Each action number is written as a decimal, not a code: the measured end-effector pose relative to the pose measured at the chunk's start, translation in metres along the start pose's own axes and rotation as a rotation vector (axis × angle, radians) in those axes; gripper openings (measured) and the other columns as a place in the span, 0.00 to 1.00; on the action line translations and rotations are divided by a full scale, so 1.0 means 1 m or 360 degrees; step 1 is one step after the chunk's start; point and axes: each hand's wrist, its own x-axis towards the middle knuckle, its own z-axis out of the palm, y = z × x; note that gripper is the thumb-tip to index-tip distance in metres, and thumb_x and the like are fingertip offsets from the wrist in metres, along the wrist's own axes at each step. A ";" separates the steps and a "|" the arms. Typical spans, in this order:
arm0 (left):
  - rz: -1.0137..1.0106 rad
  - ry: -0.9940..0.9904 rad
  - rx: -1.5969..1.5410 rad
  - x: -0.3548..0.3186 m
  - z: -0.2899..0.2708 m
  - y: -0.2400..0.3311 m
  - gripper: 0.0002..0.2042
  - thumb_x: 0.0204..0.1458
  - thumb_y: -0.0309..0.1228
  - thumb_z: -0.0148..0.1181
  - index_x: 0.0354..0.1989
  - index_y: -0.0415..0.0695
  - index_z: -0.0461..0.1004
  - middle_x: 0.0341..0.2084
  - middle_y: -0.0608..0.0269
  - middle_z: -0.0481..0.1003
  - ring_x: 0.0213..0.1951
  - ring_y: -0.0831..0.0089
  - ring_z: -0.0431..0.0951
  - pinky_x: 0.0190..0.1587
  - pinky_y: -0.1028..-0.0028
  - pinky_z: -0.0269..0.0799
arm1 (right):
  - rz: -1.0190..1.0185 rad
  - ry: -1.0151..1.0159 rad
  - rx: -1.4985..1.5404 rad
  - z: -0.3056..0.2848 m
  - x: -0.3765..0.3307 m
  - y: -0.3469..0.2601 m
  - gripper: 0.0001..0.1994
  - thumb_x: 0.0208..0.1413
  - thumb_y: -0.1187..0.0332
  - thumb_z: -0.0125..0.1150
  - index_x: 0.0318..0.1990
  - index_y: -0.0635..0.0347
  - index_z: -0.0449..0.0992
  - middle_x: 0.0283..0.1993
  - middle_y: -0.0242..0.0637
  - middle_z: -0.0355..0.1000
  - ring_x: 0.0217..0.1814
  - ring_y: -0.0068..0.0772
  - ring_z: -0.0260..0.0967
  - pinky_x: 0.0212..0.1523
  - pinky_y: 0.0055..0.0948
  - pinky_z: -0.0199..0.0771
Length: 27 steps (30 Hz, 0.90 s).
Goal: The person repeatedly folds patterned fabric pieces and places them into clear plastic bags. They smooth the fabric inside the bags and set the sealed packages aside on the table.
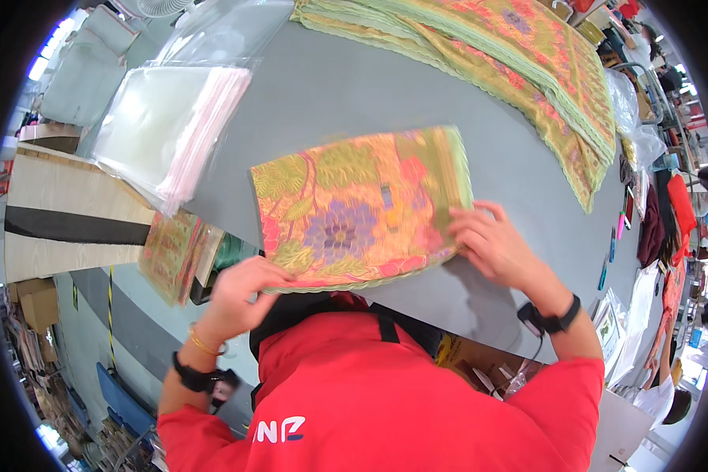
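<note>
A folded floral scarf (354, 212) in orange, green and purple, with a scalloped pale green edge, is stretched out in front of me over the grey table. At its near left corner my left hand (248, 291) is closed, pinching the cloth. My right hand (492, 244) grips the right edge near the lower corner, fingers curled over it. The scarf's outline is slightly blurred, and I cannot tell how much of it touches the tabletop. Beyond it lies a large layered pile of similar floral cloth (511, 71) with green scalloped borders.
Clear plastic sleeves (173, 126) with pinkish edges are stacked at the far left. Packed patterned cloths (169, 252) sit below them, beside the table edge. Pens (612, 248) lie at right near dark red cloth (650, 228). An opened cardboard box (480, 358) stands under the near edge.
</note>
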 end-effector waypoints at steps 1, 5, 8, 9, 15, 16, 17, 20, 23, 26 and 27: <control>-0.0174 0.0047 -0.0113 0.002 -0.018 0.010 0.09 0.50 0.16 0.67 0.38 0.39 0.79 0.34 0.59 0.80 0.38 0.64 0.82 0.40 0.70 0.77 | 0.0254 -0.0126 0.0302 -0.015 -0.006 -0.017 0.11 0.57 0.72 0.66 0.47 0.57 0.78 0.43 0.34 0.77 0.49 0.40 0.76 0.45 0.34 0.76; -0.0701 -0.0069 -0.0180 0.055 -0.083 0.020 0.05 0.57 0.20 0.64 0.40 0.41 0.78 0.28 0.71 0.76 0.24 0.86 0.73 0.24 0.82 0.68 | 0.0922 -0.0530 0.1106 -0.088 -0.027 -0.043 0.09 0.63 0.71 0.62 0.48 0.62 0.78 0.39 0.33 0.79 0.41 0.33 0.77 0.44 0.27 0.73; -0.0674 -0.0267 -0.0306 0.123 -0.094 0.000 0.05 0.62 0.29 0.62 0.43 0.42 0.79 0.24 0.76 0.74 0.19 0.88 0.66 0.19 0.83 0.60 | 0.1121 -0.0525 0.1506 -0.103 -0.037 -0.016 0.09 0.66 0.69 0.60 0.49 0.63 0.78 0.38 0.28 0.80 0.40 0.21 0.74 0.43 0.22 0.72; -0.0751 -0.0346 -0.0301 0.146 -0.088 -0.010 0.05 0.62 0.29 0.62 0.43 0.42 0.78 0.24 0.76 0.73 0.18 0.88 0.66 0.19 0.82 0.59 | 0.1134 -0.0477 0.1651 -0.099 -0.040 -0.002 0.09 0.67 0.68 0.60 0.49 0.63 0.78 0.39 0.27 0.81 0.41 0.17 0.72 0.43 0.21 0.71; -0.0441 -0.0384 -0.0033 0.250 -0.007 -0.074 0.11 0.61 0.32 0.63 0.49 0.41 0.77 0.32 0.66 0.78 0.28 0.78 0.76 0.30 0.74 0.71 | 0.1521 -0.0287 0.1527 -0.046 -0.039 0.081 0.14 0.68 0.59 0.62 0.46 0.63 0.78 0.39 0.29 0.81 0.43 0.16 0.76 0.42 0.23 0.73; -0.0291 -0.0188 0.0174 0.253 0.008 -0.080 0.12 0.61 0.32 0.63 0.50 0.40 0.76 0.35 0.62 0.79 0.33 0.72 0.78 0.35 0.71 0.74 | 0.1693 -0.0241 0.1414 -0.041 -0.037 0.087 0.15 0.68 0.57 0.62 0.46 0.63 0.78 0.39 0.30 0.81 0.44 0.18 0.77 0.42 0.25 0.74; -0.0212 -0.0022 0.0394 0.252 0.017 -0.084 0.14 0.61 0.31 0.62 0.52 0.40 0.76 0.38 0.58 0.80 0.37 0.67 0.80 0.40 0.67 0.78 | 0.1927 -0.0189 0.1252 -0.038 -0.034 0.088 0.16 0.68 0.56 0.62 0.46 0.63 0.78 0.38 0.32 0.81 0.44 0.19 0.78 0.41 0.26 0.75; 0.0413 0.0221 0.0673 0.206 0.027 -0.074 0.14 0.57 0.30 0.64 0.51 0.41 0.76 0.44 0.50 0.77 0.46 0.49 0.77 0.51 0.57 0.75 | 0.1540 0.0087 -0.0109 -0.032 -0.017 0.079 0.18 0.65 0.53 0.65 0.46 0.62 0.79 0.39 0.38 0.81 0.47 0.36 0.80 0.41 0.36 0.78; 0.0327 -0.0016 0.0630 0.139 0.027 -0.045 0.11 0.54 0.30 0.68 0.44 0.43 0.78 0.46 0.52 0.75 0.47 0.51 0.76 0.52 0.58 0.73 | 0.1006 0.0231 -0.0124 -0.017 0.025 0.065 0.20 0.62 0.51 0.67 0.51 0.56 0.80 0.50 0.39 0.79 0.57 0.45 0.75 0.54 0.42 0.74; 0.0295 -0.0158 0.0538 0.102 0.026 -0.033 0.10 0.52 0.31 0.70 0.40 0.44 0.79 0.47 0.57 0.75 0.48 0.54 0.75 0.53 0.58 0.72 | 0.0360 0.0310 0.0078 0.005 0.086 0.060 0.25 0.57 0.48 0.70 0.56 0.52 0.79 0.61 0.41 0.75 0.68 0.47 0.67 0.66 0.52 0.64; 0.0309 -0.0207 0.0570 0.096 0.029 -0.031 0.10 0.52 0.31 0.70 0.40 0.45 0.78 0.46 0.59 0.75 0.48 0.54 0.75 0.53 0.58 0.71 | 0.0260 0.0333 0.0106 0.017 0.106 0.055 0.26 0.55 0.47 0.72 0.56 0.50 0.79 0.64 0.40 0.72 0.72 0.48 0.63 0.69 0.57 0.60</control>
